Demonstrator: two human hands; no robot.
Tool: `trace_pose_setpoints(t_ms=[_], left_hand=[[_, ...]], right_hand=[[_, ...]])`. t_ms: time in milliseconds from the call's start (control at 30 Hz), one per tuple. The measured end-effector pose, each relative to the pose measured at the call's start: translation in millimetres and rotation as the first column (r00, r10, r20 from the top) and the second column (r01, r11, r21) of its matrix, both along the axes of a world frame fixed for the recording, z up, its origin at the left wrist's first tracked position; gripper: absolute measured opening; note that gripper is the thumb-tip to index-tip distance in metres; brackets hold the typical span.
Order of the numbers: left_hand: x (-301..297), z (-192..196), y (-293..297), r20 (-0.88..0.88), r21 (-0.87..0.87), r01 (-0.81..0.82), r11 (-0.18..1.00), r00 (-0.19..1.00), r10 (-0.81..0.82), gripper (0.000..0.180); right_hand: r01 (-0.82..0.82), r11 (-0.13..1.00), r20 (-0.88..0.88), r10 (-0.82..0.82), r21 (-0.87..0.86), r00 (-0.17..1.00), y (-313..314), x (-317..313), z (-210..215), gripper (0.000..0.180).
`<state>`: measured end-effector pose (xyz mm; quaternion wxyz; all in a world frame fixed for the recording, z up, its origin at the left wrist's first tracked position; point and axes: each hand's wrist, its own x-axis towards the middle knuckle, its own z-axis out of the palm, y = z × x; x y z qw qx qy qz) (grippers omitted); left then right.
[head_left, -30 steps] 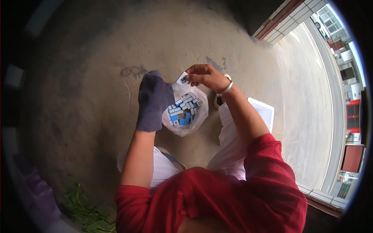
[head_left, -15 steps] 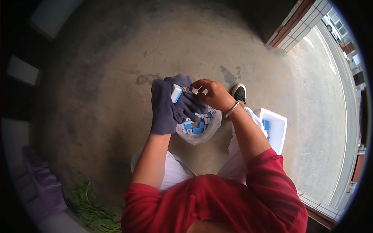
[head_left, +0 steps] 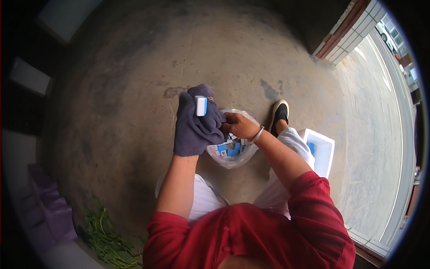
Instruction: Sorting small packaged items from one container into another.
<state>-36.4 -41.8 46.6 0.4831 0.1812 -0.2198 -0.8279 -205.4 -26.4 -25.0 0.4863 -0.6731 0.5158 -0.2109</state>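
A dark grey-purple cloth [head_left: 190,134] covers my left hand [head_left: 197,107] like a mitt. Through the cloth this hand grips a white-and-blue mahjong tile [head_left: 200,106], which stands out at the top of its folds. My right hand [head_left: 241,126], with a bangle at the wrist, pinches the right side of the cloth; its fingertips are partly hidden there. Just under both hands sits a clear plastic bag [head_left: 244,158] with several loose blue-and-white tiles [head_left: 232,152] in it, partly covered by the hands and cloth.
A white foam box [head_left: 330,157] with more blue tiles [head_left: 311,147] stands right of my leg. A dark shoe [head_left: 281,114] is on the concrete floor [head_left: 134,89]. Green leafy stems [head_left: 105,233] and a purple object [head_left: 51,206] lie at lower left. A tiled pillar [head_left: 354,38] rises at upper right.
My right hand has moved down and toward me, from the tile's side to the cloth's right edge above the bag. The tile in my left hand has turned more upright.
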Motion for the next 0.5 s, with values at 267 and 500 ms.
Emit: trace_pose_setpoints(t_ms=[267, 500], left_hand=[[-6, 48, 2, -0.122, 0.438, 0.11, 0.892, 0.991, -0.062, 0.044], [1, 9, -2, 0.491, -0.661, 0.628, 0.411, -0.053, 0.87, 0.039]], right_hand=[[0.282, 0.891, 0.647, -0.454, 0.357, 0.613, -14, -22, 62, 0.023], [0.268, 0.951, 0.752, -0.291, 0.157, 0.592, 3, 6, 78, 0.024]])
